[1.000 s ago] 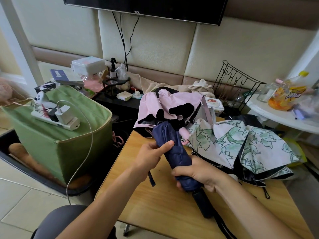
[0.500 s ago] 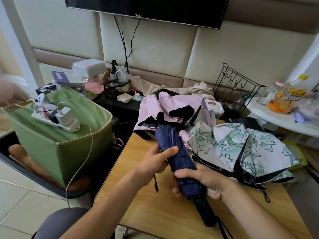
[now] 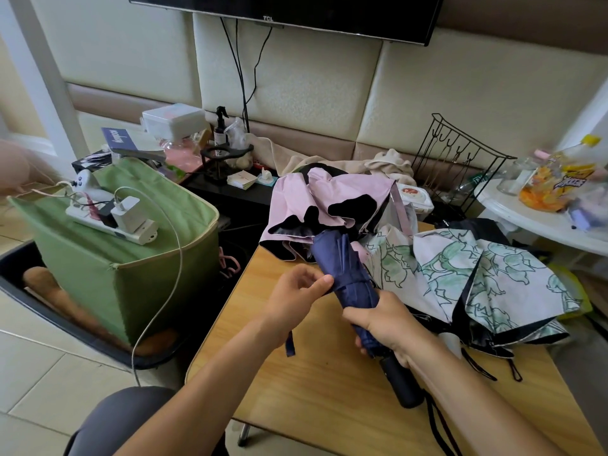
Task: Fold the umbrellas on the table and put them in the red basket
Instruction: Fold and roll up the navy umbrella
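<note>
The navy umbrella (image 3: 345,278) is being held collapsed above the near middle of the wooden table (image 3: 329,390), its black handle (image 3: 399,383) pointing near-right and its folded canopy slanting far-left. The right hand (image 3: 385,320) is wrapping its fingers around the lower canopy just above the handle, gripping it. The left hand (image 3: 296,291) is lying just left of the canopy, pinching its folds between thumb and curled fingers, while the navy strap (image 3: 289,343) is dangling below that wrist. Both forearms are reaching in from the near edge. Three umbrellas are showing: the navy one, a pink umbrella (image 3: 329,205) lying open behind it, and a green floral umbrella (image 3: 477,278) spreading to the right.
</note>
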